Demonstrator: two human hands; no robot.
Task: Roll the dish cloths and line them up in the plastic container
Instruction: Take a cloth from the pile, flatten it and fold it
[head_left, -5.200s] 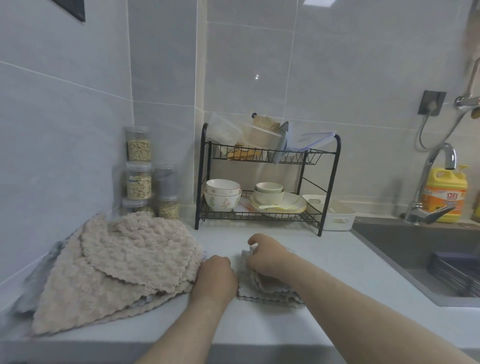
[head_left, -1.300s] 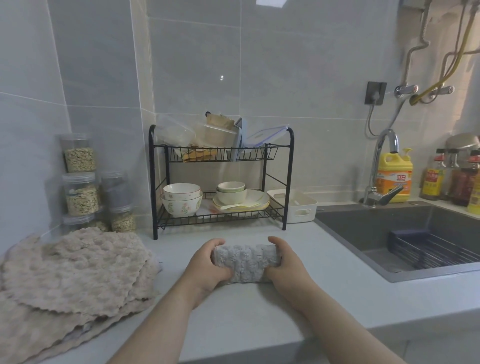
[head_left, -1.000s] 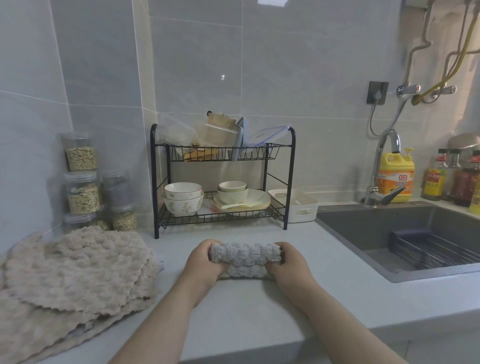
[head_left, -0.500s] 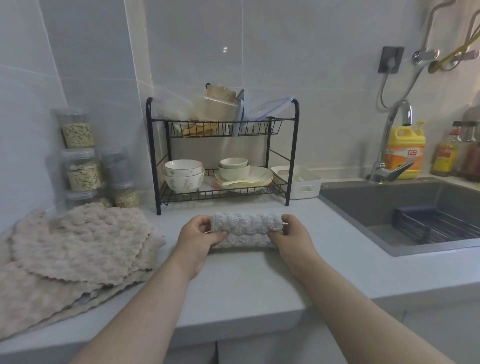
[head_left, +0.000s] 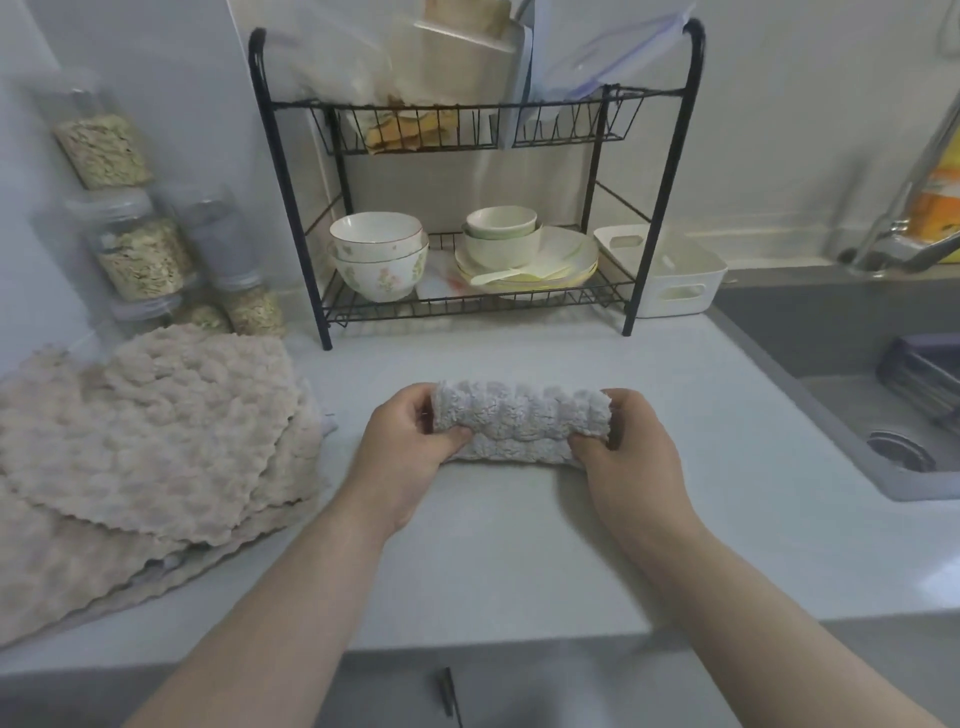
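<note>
A person's left hand (head_left: 402, 457) and right hand (head_left: 631, 457) grip opposite ends of a rolled grey dish cloth (head_left: 519, 428) on the bench (head_left: 519, 561), rolling apparently finished; next it likely goes into the white plastic container (head_left: 670, 273) beyond the right hand.

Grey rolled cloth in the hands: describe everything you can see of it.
The grey cloth is fluffy, ribbed, microfibre-looking fabric rolled into a short thick cylinder, lying crosswise. The left hand grips its left end, the right hand its right end, thumbs on the near side. It is low at the pale counter; whether it rests there is unclear.
</note>
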